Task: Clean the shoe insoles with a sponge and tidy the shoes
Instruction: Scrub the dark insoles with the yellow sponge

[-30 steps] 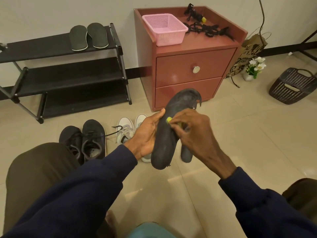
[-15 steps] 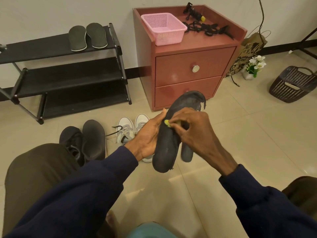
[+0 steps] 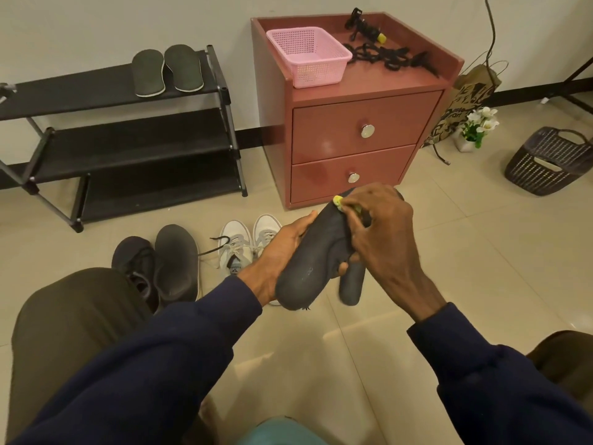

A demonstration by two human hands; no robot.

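Note:
My left hand (image 3: 284, 248) grips a dark grey insole (image 3: 313, 258) from below, its heel end pointing toward me. My right hand (image 3: 382, 232) pinches a small yellow sponge (image 3: 338, 200) against the insole's upper end, hiding the toe part. A second dark insole (image 3: 352, 284) shows just behind and below my right hand; what holds it is hidden. On the floor stand a pair of black shoes (image 3: 160, 264) and a pair of white sneakers (image 3: 247, 242). Two more insoles (image 3: 167, 70) lie on the top shelf of the black shoe rack (image 3: 128, 146).
A red-brown two-drawer cabinet (image 3: 359, 130) stands ahead, carrying a pink basket (image 3: 309, 56) and black straps (image 3: 385, 56). To the right are a paper bag (image 3: 468, 97), a small flower pot (image 3: 478, 126) and a dark woven basket (image 3: 548, 162). My knees frame the tiled floor.
My right hand has slid the sponge up the insole toward its toe end. The left hand keeps its grip; the insole has tilted slightly.

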